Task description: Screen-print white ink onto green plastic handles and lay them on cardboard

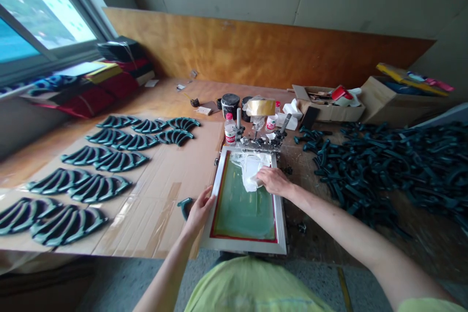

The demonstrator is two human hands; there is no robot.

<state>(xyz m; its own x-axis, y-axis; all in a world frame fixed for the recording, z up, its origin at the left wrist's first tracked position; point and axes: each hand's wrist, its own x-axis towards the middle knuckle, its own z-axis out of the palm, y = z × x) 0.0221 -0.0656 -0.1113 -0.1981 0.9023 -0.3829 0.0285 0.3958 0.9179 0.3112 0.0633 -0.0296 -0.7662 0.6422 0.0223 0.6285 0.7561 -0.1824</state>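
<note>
A screen-printing frame with silver edges and green mesh lies in front of me. White ink is smeared over the mesh's far end. My right hand grips a flat scraper coated in white ink, against the mesh near its upper right. At the frame's left edge is my left hand, with thumb and fingers closed around the rim. Just left of that hand, a curved dark green handle-like piece rests on the cardboard, its lower end partly hidden. Metal hinge clamps stand at the frame's far end.
Dark green handle pieces lie in fanned rows on cardboard to the left. A big heap of similar pieces covers the right side. Behind the clamps stand a red-capped bottle, a black tub and a tape roll.
</note>
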